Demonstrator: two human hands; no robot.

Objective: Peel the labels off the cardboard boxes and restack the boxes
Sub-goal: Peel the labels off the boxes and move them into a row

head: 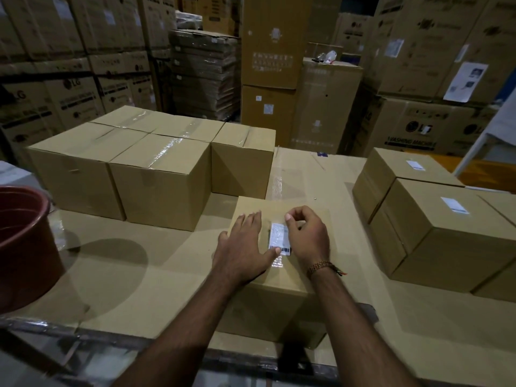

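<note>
Both hands (pixel 275 241) on box (pixel 279 291), label (pixel 278 238) between.

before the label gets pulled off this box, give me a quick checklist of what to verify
1. Box steadied: left hand lies flat on top of the near box, fingers straight. Ok.
2. Grip on the label: right hand is curled at the right edge of the label, but whether a corner is lifted is hidden. Cannot tell.
3. Label free to peel: the left thumb tip rests on its lower edge. Not ok.
4. Place for the peeled label: a red bucket stands at the left. Ok.
5. Work left: two boxes on the right carry labels. Not ok yet.
</note>
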